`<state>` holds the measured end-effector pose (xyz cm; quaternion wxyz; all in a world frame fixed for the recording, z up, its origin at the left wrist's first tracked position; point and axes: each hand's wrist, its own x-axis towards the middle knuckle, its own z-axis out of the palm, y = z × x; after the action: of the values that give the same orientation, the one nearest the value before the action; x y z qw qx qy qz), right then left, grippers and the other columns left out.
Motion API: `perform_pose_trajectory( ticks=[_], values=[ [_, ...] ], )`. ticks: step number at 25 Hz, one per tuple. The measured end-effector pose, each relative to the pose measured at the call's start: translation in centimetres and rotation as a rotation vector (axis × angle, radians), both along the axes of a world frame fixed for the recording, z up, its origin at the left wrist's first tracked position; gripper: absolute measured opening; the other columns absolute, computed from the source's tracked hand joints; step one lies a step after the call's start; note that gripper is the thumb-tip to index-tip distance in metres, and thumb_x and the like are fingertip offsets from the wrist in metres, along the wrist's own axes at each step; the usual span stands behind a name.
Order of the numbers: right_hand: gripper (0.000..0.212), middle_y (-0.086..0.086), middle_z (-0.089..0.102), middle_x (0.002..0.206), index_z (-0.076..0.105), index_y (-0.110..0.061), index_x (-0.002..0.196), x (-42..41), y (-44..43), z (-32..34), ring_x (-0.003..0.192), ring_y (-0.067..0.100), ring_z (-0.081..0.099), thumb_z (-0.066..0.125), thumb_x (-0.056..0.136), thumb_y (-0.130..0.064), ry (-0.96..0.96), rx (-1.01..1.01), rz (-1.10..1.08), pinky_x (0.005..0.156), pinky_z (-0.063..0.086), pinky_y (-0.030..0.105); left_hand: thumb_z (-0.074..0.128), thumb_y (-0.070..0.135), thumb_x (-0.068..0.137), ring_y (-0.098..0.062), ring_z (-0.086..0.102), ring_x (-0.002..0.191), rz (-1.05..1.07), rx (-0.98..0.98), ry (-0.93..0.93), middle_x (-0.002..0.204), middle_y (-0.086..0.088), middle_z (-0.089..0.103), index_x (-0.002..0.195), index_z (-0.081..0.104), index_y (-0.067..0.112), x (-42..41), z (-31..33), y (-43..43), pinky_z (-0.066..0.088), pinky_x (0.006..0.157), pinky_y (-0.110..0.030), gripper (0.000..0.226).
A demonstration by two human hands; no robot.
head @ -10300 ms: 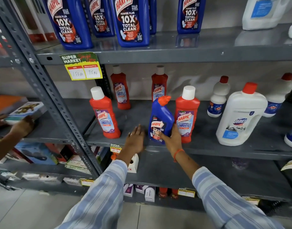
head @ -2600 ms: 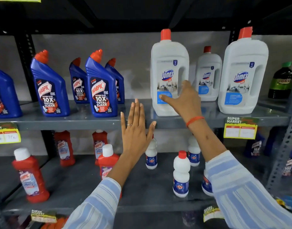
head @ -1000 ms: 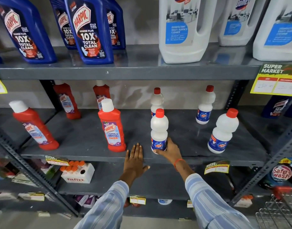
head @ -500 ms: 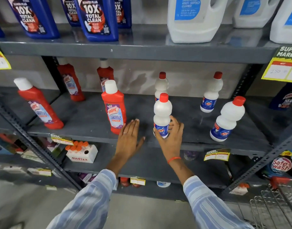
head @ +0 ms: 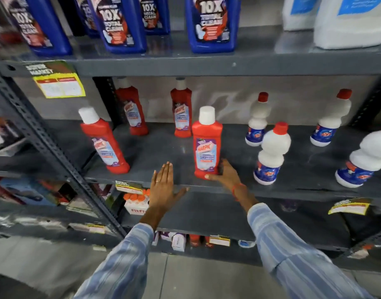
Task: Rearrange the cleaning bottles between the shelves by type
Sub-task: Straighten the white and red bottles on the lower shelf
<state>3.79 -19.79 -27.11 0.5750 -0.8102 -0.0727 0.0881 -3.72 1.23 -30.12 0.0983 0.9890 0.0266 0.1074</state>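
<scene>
On the grey middle shelf (head: 155, 152) a red bathroom-cleaner bottle with a white cap (head: 207, 143) stands upright near the front edge. My right hand (head: 227, 175) wraps its base, thumb in front and fingers on its right side. My left hand (head: 163, 188) lies flat and open on the shelf's front edge, left of that bottle and apart from it. Three more red bottles (head: 104, 141) (head: 133, 113) (head: 183, 113) stand to the left and behind. Several small white bottles with red caps (head: 271, 156) stand to the right.
On the upper shelf stand blue toilet-cleaner bottles (head: 118, 22) and, at the right, large white jugs (head: 346, 22). A slanted grey upright (head: 45, 143) crosses at the left. Price tags (head: 60, 85) hang from shelf edges. Lower shelves hold boxes (head: 135, 206).
My right hand has let go of the small white bottle, which now stands on the shelf, and moved left onto the red bottle's base. My view has swung left.
</scene>
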Motion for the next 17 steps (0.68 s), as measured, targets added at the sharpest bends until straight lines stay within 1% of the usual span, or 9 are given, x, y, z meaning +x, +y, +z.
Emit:
perform_pose_trajectory(
  ticks=[2,3,5,9,14,17],
  values=[
    [0.070,0.015,0.058,0.129,0.045,-0.005,0.126,0.4,1.3,-0.4,0.112,0.024,0.056,0.080,0.066,-0.006,0.020,-0.053,-0.023,0.097,0.042,0.031,0.054,0.067,0.080,-0.024,-0.001,0.148,0.010,0.038,0.153,0.161,-0.012,0.000,0.149,0.001,0.003,0.6,-0.9,3.5,-0.004,0.120,-0.041,0.108],
    [0.070,0.014,0.058,0.128,0.045,-0.006,0.127,0.4,2.2,-0.5,0.110,0.022,0.056,0.080,0.066,-0.007,0.025,-0.057,-0.047,0.095,0.041,0.029,0.055,0.067,0.079,-0.024,-0.004,0.148,0.012,0.052,0.205,0.161,-0.012,-0.004,0.149,-0.002,0.003,0.9,-1.3,5.1,-0.005,0.119,-0.042,0.111],
    [0.071,0.013,0.058,0.129,0.045,-0.006,0.128,0.1,3.7,-0.5,0.112,0.024,0.056,0.080,0.066,-0.009,0.021,-0.069,-0.040,0.095,0.040,0.029,0.055,0.067,0.079,-0.023,-0.006,0.148,-0.010,0.077,0.263,0.160,-0.011,-0.008,0.149,-0.006,0.005,1.2,-1.7,6.9,-0.005,0.119,-0.043,0.112],
    [0.072,0.012,0.057,0.130,0.044,-0.008,0.130,-0.2,8.4,-0.5,0.116,0.027,0.056,0.080,0.068,-0.011,0.030,-0.068,0.039,0.102,0.043,0.038,0.053,0.069,0.078,-0.023,-0.008,0.148,-0.053,0.121,0.250,0.160,-0.009,-0.011,0.149,-0.011,0.007,1.5,-2.5,7.8,-0.006,0.118,-0.044,0.113],
    [0.069,0.012,0.058,0.129,0.044,-0.009,0.129,-0.5,11.1,-1.0,0.115,0.027,0.056,0.079,0.070,-0.015,0.009,-0.087,0.039,0.101,0.045,0.040,0.053,0.069,0.078,-0.024,-0.011,0.147,-0.040,0.163,0.239,0.160,-0.011,-0.012,0.148,-0.013,0.006,1.5,-2.8,7.7,-0.006,0.118,-0.045,0.115],
    [0.068,0.012,0.057,0.131,0.043,-0.010,0.129,-0.7,11.5,-0.7,0.117,0.028,0.055,0.078,0.071,-0.017,0.036,-0.109,0.036,0.102,0.044,0.042,0.053,0.069,0.077,-0.025,-0.011,0.147,-0.035,0.175,0.240,0.160,-0.011,-0.012,0.148,-0.014,0.006,1.5,-2.9,7.6,-0.006,0.118,-0.045,0.115]
  ],
)
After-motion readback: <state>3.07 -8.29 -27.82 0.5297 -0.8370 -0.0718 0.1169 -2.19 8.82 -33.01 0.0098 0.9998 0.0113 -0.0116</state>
